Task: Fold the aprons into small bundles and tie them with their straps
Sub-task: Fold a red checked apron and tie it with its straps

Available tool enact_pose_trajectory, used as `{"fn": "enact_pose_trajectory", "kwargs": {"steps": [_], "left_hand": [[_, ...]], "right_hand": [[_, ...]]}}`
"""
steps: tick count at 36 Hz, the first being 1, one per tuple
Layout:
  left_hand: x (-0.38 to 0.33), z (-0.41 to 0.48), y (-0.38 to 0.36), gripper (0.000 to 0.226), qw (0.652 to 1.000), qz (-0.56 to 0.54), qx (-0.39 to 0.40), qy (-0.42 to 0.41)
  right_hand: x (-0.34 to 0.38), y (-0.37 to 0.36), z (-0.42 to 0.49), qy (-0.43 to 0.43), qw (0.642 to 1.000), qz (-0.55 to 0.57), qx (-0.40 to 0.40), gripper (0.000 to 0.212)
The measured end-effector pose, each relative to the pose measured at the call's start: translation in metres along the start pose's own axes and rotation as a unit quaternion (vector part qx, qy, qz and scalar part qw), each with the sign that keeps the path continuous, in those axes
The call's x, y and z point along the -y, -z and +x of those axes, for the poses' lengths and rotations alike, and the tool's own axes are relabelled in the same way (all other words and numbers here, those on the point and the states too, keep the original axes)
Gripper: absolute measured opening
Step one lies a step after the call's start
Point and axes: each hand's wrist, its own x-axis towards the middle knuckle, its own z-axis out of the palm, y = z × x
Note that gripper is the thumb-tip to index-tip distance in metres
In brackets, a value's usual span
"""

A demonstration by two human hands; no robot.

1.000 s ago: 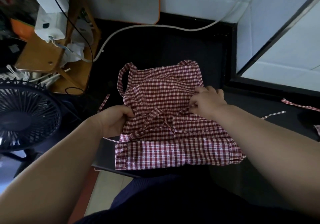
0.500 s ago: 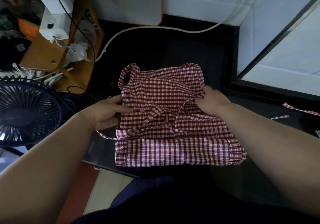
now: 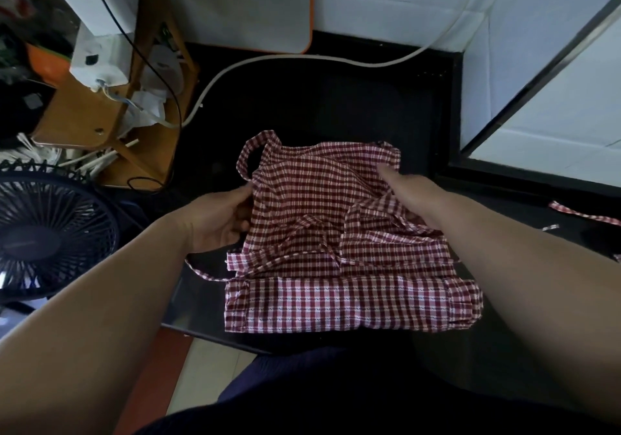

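Far left on my feed there's a dark fan [image 3: 50, 233] and behind it a wooden stand [image 3: 100, 125] with a white box [image 3: 100, 51] on top. A white cable [image 3: 302, 60] snakes along the back of the black table [image 3: 336, 105].

Then my left hand [image 3: 218, 223]. It's got the left edge of the red-and-white checked apron [image 3: 319, 199] pinched, thumb on top and the other fingers curled underneath the cloth. A thin strap end [image 3: 208, 275] trails off the table edge just below that wrist.

The apron itself sits in the middle of the table, right in front of me. It's partly folded, with the near edge doubled over into a flat band [image 3: 353, 307] and its straps lying loosely crossed over the middle. The neck loop [image 3: 247, 156] sticks out at the far left corner.

My right hand [image 3: 413, 199] is on the apron's right side, thumb lying along the top, the rest of the fingers tucked into a fold, so it's gripping cloth there. I can't see the fingertips.

Far right, another checked strap [image 3: 584, 214] lies on the table, well apart from this apron.
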Motion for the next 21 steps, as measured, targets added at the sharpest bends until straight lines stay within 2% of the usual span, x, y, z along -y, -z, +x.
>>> {"fn": "enact_pose_trajectory", "kwargs": {"steps": [1,2,4,5,8,9,10,12,13,15,18,21], "left_hand": [[0.0,0.0,0.0,0.045,1.0,0.015,0.008,-0.001],[0.0,0.001,-0.001,0.042,0.998,0.056,0.007,-0.009],[0.001,0.002,-0.006,0.017,0.989,0.141,-0.019,-0.028],[0.002,0.004,-0.008,0.017,0.989,0.14,-0.043,-0.038],[0.003,0.01,-0.01,0.026,0.984,-0.024,-0.159,-0.081],[0.003,0.01,-0.008,0.025,0.968,-0.052,-0.226,-0.1],[0.003,0.01,-0.004,0.021,0.948,-0.03,-0.293,-0.12],[0.003,0.007,0.005,0.015,0.9,0.088,-0.395,-0.161],[0.002,0.005,0.008,0.014,0.881,0.122,-0.418,-0.184],[-0.005,0.001,0.009,0.015,0.882,0.104,-0.41,-0.209],[-0.021,-0.003,0.001,0.015,0.913,0.032,-0.351,-0.205],[-0.034,-0.007,-0.011,0.013,0.941,-0.02,-0.266,-0.207]], "right_hand": [[-0.001,0.0,0.0,0.015,0.999,-0.038,0.006,0.073],[-0.001,0.0,0.001,0.037,0.995,-0.096,0.004,0.059],[0.001,-0.002,0.0,0.082,0.982,-0.165,-0.035,0.035],[0.002,-0.003,0.001,0.097,0.981,-0.158,-0.058,0.032],[0.0,-0.002,0.005,0.09,0.978,-0.131,-0.134,0.029],[-0.002,-0.002,0.007,0.074,0.976,-0.135,-0.15,0.029],[-0.005,-0.001,0.01,0.058,0.975,-0.148,-0.156,0.029],[-0.01,-0.001,0.011,0.044,0.97,-0.17,-0.165,0.029],[-0.012,0.0,0.01,0.04,0.971,-0.169,-0.164,0.029],[-0.013,-0.002,0.009,0.048,0.971,-0.166,-0.165,0.028],[-0.008,-0.01,0.002,0.083,0.971,-0.135,-0.181,0.029],[0.001,-0.019,-0.01,0.16,0.936,-0.225,-0.217,0.055]]}}
